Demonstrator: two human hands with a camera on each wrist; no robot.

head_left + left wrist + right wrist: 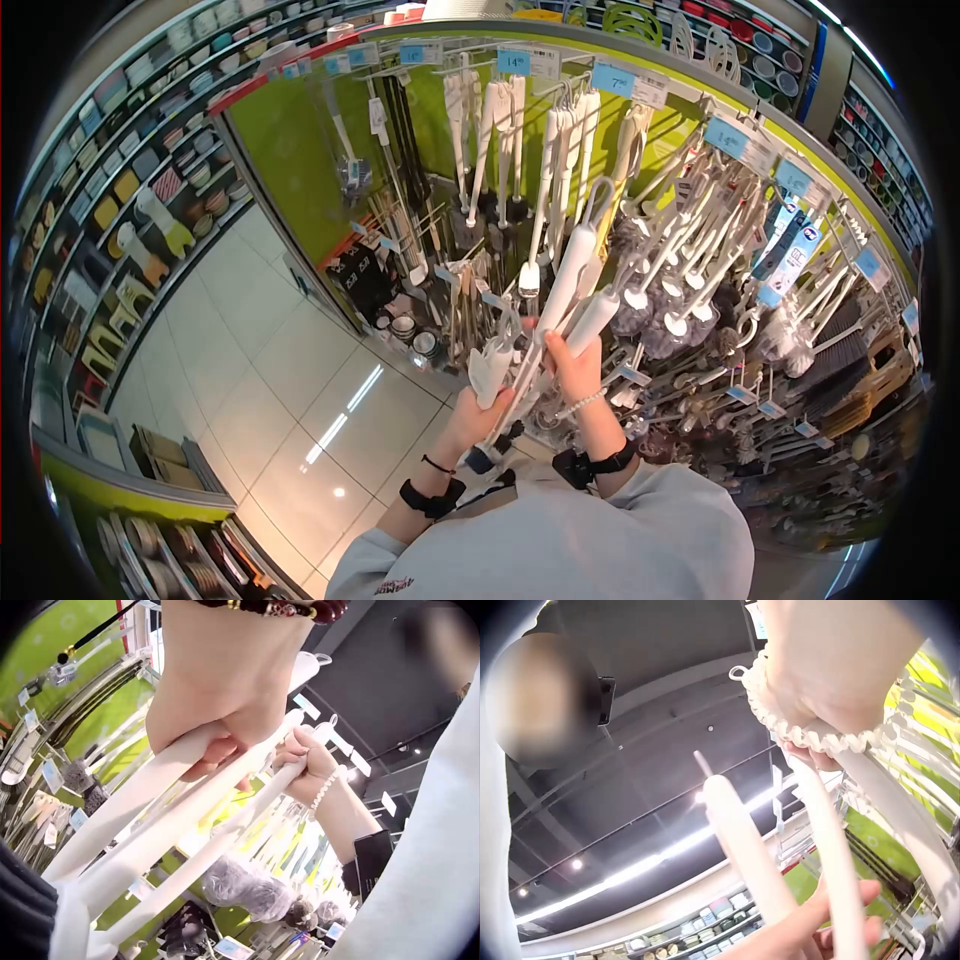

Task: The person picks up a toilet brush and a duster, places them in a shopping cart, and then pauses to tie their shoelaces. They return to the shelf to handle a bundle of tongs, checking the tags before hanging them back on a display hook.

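Several long-handled white brushes point(568, 275) are held together at a slant in front of the person, their thick looped handle ends up and dark ends down near the shirt. The right hand point(575, 365) grips white handles partway up. Lower and further left, the left hand point(478, 415) grips white shafts, with a white looped piece point(490, 370) rising above its thumb. In the left wrist view, white shafts point(120, 817) run down from under the left hand point(225, 682), while the right hand point(311, 761) curls round a thinner handle. The right wrist view shows the left fingers point(810, 922) around handles below.
Right ahead is a green-backed display rack point(280, 150) hung with long-handled brushes and wrapped grey heads point(665, 330). Blue price tags point(612, 78) stick out along its top. Tiled floor point(270, 400) lies to the left, with shelves of dishes point(150, 130) beyond it.
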